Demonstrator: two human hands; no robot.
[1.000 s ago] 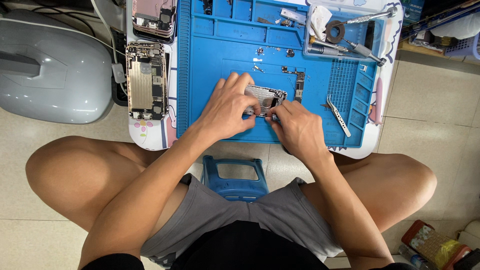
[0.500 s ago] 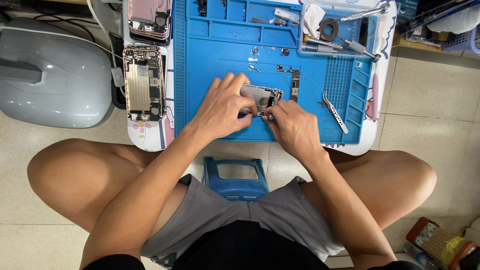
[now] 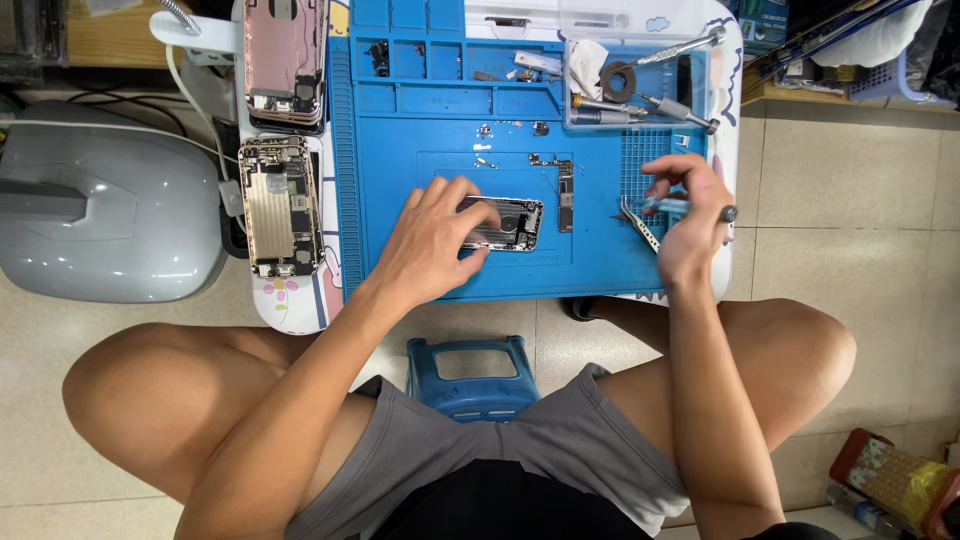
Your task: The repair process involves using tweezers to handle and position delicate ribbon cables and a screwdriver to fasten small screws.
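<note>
Head camera is looking straight down at a person who is sitting on a small blue stool point(image 3: 470, 375) before a low table covered by a blue work mat point(image 3: 430, 130). Left hand point(image 3: 432, 245) is lying flat with spread fingers on an opened phone body point(image 3: 505, 222), which is resting near the middle of the mat, and is pressing it down. Right hand point(image 3: 690, 215) is hovering over the right edge of the mat, its fingers closing around a thin blue screwdriver point(image 3: 685, 207). Just beside this hand, metal tweezers point(image 3: 634, 221) are lying on the mat. A narrow circuit board point(image 3: 565, 195) is lying just right of the phone body. Two more opened phones point(image 3: 277, 205) are lying left of the mat, and a clear tray point(image 3: 640, 85) with tools is sitting at the upper right.
</note>
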